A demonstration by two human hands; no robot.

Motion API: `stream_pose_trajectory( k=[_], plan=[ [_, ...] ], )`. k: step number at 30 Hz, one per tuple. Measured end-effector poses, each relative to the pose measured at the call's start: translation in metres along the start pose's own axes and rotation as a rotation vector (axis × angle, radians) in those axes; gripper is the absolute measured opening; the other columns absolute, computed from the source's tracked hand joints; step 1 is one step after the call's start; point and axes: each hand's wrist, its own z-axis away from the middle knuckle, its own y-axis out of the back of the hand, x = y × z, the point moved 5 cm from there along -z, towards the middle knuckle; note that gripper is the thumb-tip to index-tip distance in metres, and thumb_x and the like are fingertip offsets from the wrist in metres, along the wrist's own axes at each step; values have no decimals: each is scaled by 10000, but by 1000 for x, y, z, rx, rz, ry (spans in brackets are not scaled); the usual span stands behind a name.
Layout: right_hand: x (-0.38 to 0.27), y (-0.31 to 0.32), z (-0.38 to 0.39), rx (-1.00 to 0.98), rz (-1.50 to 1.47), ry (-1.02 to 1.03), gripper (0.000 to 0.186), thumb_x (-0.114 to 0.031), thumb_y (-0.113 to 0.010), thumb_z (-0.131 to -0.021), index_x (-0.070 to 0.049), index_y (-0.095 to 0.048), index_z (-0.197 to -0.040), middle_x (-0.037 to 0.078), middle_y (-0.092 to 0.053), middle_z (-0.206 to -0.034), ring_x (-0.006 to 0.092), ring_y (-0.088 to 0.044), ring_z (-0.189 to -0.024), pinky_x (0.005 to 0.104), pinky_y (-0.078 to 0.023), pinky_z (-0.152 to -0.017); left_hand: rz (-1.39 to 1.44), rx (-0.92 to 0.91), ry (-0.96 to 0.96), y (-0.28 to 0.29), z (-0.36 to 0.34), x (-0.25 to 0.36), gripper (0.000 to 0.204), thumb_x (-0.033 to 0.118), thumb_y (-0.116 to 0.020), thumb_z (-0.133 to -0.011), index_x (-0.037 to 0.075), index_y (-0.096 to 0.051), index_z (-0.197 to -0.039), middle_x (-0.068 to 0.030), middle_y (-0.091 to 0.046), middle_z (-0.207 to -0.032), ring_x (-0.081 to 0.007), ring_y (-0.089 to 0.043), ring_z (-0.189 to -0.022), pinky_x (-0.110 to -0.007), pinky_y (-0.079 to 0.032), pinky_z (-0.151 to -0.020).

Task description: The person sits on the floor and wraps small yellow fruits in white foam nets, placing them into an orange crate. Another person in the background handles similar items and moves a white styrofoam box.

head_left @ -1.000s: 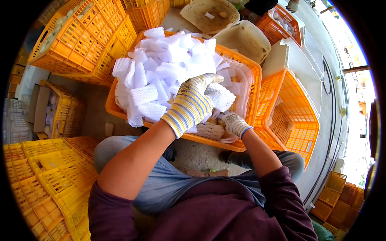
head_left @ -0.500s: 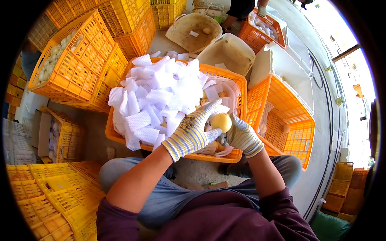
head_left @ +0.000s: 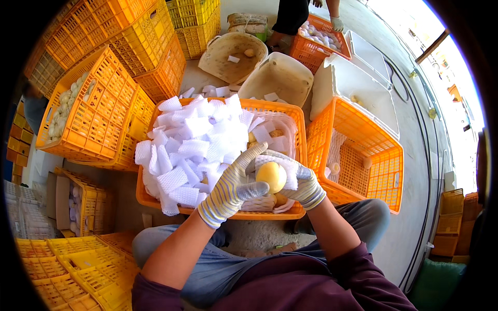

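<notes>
A round yellow fruit (head_left: 271,177) sits partly inside a white foam net sleeve (head_left: 290,173), between my hands and above an orange crate (head_left: 302,129). My right hand (head_left: 309,191), in a striped knitted glove, is closed round the sleeve and the fruit from the right. On the left, my gloved left hand (head_left: 228,189) has its fingers stretched out and its thumb apart, the thumb tip at the fruit's lower edge. A large heap of white foam net sleeves (head_left: 192,150) fills the crate's left part. More yellow fruit (head_left: 252,137) lies in its right part, partly covered.
To the right stands another orange crate (head_left: 397,179), with a white tub (head_left: 363,101) behind it. Two worn pale basins (head_left: 228,54) lie beyond my crate. Stacked crates (head_left: 106,109) rise at the left. A person's gloved hand (head_left: 337,24) is near a far fruit crate (head_left: 306,52).
The fruit has moved slightly left and down with both hands, and more of the foam sleeve now shows round it. My left thumb has shifted lower on the fruit. The whole view has shifted a little.
</notes>
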Motion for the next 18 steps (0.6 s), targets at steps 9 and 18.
stream_pose_trajectory(
  k=[9,18],
  plan=[
    [-4,19,21,398,-393,-193,483,13,-724,-816,-5,-553,-1268,11,-609,-957,79,-572,-852,229,-490,-781,-128,133,160,23,-1,2,900,209,-840,-744,23,-336,-1465,-130,-556,-1243,-214,-630,-1014,-299,-586,-752],
    [-35,-4,0,393,-197,-29,483,-50,-695,-870,-19,-524,-1320,55,-610,-1035,115,-578,-887,260,-497,-801,-1267,434,-182,26,-3,19,673,229,-832,-715,35,-530,-1284,-183,-607,-1155,-312,-634,-1025,-378,-521,-890]
  ],
)
